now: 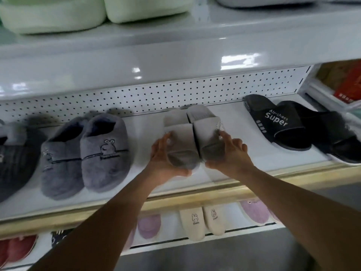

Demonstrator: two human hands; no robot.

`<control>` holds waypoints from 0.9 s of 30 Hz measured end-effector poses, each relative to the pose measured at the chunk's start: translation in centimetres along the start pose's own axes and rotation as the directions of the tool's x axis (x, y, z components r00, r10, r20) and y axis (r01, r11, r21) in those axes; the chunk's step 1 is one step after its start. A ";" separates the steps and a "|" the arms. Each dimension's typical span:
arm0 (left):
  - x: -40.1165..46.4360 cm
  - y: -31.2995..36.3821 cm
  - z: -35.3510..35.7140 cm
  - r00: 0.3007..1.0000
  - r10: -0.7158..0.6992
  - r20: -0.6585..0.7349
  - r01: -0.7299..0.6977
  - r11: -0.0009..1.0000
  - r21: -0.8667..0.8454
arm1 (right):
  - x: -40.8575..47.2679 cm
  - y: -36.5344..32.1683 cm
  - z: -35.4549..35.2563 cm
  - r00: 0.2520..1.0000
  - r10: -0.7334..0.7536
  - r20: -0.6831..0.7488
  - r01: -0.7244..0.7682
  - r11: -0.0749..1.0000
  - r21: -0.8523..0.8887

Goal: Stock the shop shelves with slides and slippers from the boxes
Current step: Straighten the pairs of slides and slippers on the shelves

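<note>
Grey slides (192, 137), one pair, sit side by side on the middle shelf (148, 184), toes toward the shelf's front edge and heels toward the perforated back panel (156, 94). Both hands hold the pair at the toe end.

Left hand (162, 163): positioned at the left slide's outer side and toe. The thumb lies on the strap's upper edge; the palm and fingers curl under and around the toe. Grip is on the left slide.

Right hand (230, 155): positioned at the right slide's outer side. The fingertips press the strap near a small printed mark, and the thumb curls under the toe. Grip is on the right slide.

The two slides touch each other along their inner sides. Whether the toes are lifted off the shelf or resting on it cannot be told.

Adjacent stock on the same shelf:
- Fluffy grey slippers (86, 153) with a rabbit emblem, just left of the left hand, apart from the slides.
- Black slide (277, 124) lettered "Super", right of the right hand, lying at an angle, with a black fluffy slipper (332, 137) beside it.

Upper shelf: pale green slides (93, 10). Lower shelf: cream slippers (203, 220) between pink slippers (149, 225).
</note>
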State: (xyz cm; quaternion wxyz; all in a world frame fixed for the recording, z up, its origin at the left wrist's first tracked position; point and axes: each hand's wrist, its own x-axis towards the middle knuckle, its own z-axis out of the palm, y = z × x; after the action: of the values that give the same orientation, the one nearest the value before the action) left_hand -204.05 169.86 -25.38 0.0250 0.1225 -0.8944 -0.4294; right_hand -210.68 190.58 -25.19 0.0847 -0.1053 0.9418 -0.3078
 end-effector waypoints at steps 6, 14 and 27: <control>-0.9 4.1 2.3 0.972 -0.057 -0.229 0.061 0.998 0.011 | -1.1 1.3 -1.9 0.997 -0.064 0.038 0.061 0.995 0.075; -1.3 11.8 10.0 0.932 0.149 -0.330 -0.190 0.977 -0.096 | -2.6 6.3 -8.0 0.986 -0.164 -0.035 0.163 0.986 -0.025; 0.7 20.2 21.1 0.963 0.270 -0.008 -0.270 0.962 0.042 | -2.4 17.9 -18.0 0.907 0.030 -0.419 -0.117 0.976 -0.182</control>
State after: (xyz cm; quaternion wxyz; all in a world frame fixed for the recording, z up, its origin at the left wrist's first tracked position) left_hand -211.85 197.89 -23.10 0.0869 0.0028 -0.9110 -0.4031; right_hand -215.03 215.45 -21.31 -0.1162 -0.0100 0.9680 -0.2221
